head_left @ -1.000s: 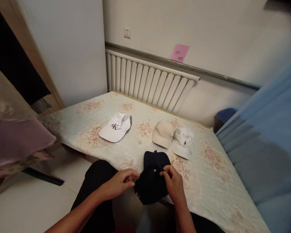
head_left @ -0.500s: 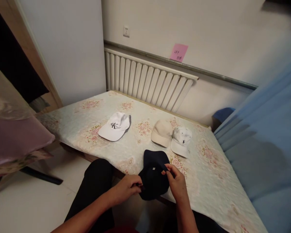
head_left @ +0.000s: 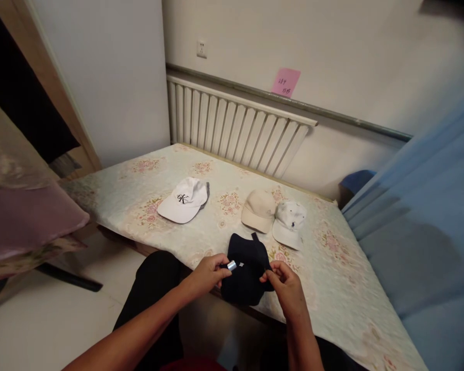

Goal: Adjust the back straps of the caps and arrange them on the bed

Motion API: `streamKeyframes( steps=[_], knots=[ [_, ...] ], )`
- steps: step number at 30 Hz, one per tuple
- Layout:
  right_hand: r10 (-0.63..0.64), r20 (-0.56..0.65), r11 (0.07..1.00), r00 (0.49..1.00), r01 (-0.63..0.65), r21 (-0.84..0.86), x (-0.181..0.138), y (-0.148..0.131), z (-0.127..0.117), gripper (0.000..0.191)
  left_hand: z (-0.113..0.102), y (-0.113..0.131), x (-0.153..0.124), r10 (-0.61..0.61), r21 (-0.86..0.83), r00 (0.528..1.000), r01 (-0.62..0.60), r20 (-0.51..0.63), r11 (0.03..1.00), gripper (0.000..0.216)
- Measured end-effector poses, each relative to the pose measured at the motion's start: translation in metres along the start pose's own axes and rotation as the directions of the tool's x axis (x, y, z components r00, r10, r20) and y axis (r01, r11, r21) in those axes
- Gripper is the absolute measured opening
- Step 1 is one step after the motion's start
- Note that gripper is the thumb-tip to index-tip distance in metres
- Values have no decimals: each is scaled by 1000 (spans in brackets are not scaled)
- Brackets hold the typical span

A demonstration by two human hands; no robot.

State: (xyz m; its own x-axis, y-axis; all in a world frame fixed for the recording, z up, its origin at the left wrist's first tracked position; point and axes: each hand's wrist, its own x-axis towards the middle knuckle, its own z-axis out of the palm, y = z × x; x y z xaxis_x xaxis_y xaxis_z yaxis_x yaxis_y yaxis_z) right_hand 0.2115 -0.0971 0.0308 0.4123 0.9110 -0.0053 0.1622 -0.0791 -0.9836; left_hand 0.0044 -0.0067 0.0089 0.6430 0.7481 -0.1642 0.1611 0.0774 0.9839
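Landmark: the dark cap (head_left: pixel 245 268), at the near edge of the bed (head_left: pixel 332 288), crown partly over the rim.

Far left of the dark cap, a pink cushion (head_left: pixel 27 221). Behind and left of it, a white cap with a black logo (head_left: pixel 183 200), well apart. At its left side, the left hand (head_left: pixel 209 273), fingers pinched together on a small silver buckle (head_left: pixel 232 265) (apparently the strap clasp, too small to be sure). Directly behind the dark cap, a beige cap (head_left: pixel 258 208), touching a second white cap (head_left: pixel 289 222) beside it. At the dark cap's right side, the right hand (head_left: pixel 284 283), thumb and forefinger closed on a fold of the dark fabric or its strap; exactly which, hard to tell. Further behind, a white radiator (head_left: pixel 235 123) along the wall, with a pink note (head_left: pixel 285 82) above it. Far right, a blue curtain (head_left: pixel 429 221).

Judging by its look: light, soft cloth crown, easily crumpled, stiffer only in the brim. Not slippery, not fragile. Best taken by the brim or by the strap and buckle at the back, since the crown folds under any pinch.
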Motion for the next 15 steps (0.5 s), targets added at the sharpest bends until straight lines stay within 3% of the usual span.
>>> streamKeyframes(
  steps=[4, 9, 15],
  knots=[
    [35, 4, 996, 999, -35, 77, -1, -6, 6, 22, 2, 3, 2, 8, 35, 1000, -9, 26, 999, 15],
    [3, 99, 999, 995, 2, -52, -2, -10, 23, 12, 7, 2, 3, 50, 133, 999, -51, 15, 990, 17],
    [-6, 72, 998, 997, 10, -68, -1, -6, 43, 10, 11, 4, 3, 167, 330, 986, -164, 18, 930, 17]
  ],
)
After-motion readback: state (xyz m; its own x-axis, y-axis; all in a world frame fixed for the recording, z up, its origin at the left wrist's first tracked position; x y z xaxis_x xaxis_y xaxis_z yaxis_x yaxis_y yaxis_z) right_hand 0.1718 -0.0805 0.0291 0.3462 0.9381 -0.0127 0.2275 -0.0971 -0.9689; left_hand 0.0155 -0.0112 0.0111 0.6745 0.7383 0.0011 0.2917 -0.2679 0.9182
